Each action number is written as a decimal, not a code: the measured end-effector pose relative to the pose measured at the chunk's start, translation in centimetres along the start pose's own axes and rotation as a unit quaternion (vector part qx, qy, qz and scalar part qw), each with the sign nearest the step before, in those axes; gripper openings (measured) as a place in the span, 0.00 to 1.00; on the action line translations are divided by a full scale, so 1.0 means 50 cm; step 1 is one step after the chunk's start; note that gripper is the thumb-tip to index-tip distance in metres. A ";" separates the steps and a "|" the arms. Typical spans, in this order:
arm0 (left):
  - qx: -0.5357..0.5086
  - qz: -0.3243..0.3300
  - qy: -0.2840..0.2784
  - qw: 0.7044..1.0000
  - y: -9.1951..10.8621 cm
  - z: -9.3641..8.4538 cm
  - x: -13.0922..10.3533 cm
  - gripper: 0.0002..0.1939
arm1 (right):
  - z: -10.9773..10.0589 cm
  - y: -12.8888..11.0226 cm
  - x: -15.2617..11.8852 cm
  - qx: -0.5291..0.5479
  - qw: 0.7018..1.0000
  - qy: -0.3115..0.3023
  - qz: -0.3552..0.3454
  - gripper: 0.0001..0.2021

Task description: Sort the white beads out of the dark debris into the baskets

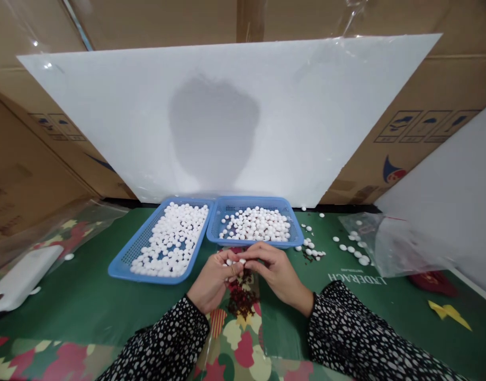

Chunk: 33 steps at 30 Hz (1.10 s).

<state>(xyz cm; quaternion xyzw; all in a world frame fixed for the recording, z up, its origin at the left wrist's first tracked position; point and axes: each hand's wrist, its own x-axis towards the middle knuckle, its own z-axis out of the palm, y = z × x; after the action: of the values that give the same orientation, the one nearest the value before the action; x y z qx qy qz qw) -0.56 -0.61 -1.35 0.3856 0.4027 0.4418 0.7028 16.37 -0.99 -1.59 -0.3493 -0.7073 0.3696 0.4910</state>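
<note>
My left hand (216, 276) is closed around a few small white balls (229, 262), which show between its thumb and fingers. The fingertips of my right hand (275, 271) meet the left ones and pinch a white ball (242, 261). Both hands are just in front of a blue mesh basket (251, 244) partly filled with white balls. Beneath them, a pile of dark red-brown bits (242, 301) lies on the patterned covering. A second blue basket (147, 278), angled at the left, holds many more white balls.
Loose white balls (309, 245) lie right of the baskets, others (352, 249) beside a clear plastic bag (402, 246). A yellow scrap (449, 313) is at far right. At left lies a white handheld object (23, 280). A white board (298, 121) and cardboard boxes (445, 84) stand behind.
</note>
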 end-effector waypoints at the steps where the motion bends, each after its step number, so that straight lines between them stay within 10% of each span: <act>1: 0.005 0.008 0.003 1.000 0.000 -0.001 0.001 0.16 | -0.002 0.001 0.000 0.010 1.000 -0.005 0.001 0.10; 21: 0.041 0.053 0.013 0.998 0.004 -0.001 -0.002 0.12 | 0.000 0.007 -0.003 -0.013 0.999 0.025 -0.046 0.07; 28: 0.056 0.041 -0.004 0.998 0.017 -0.002 -0.001 0.15 | -0.018 -0.005 0.017 -0.094 0.989 -0.063 -0.100 0.11; 33: 0.106 0.040 0.022 0.993 0.027 -0.004 0.002 0.17 | -0.068 0.002 0.061 -0.222 0.968 0.045 -0.103 0.10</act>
<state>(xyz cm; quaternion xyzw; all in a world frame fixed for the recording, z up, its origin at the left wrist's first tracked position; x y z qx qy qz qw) -1.11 -0.05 -0.25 0.4642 0.4467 0.4323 0.6309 18.77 2.31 0.48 -0.3915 -0.7810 0.1346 0.4676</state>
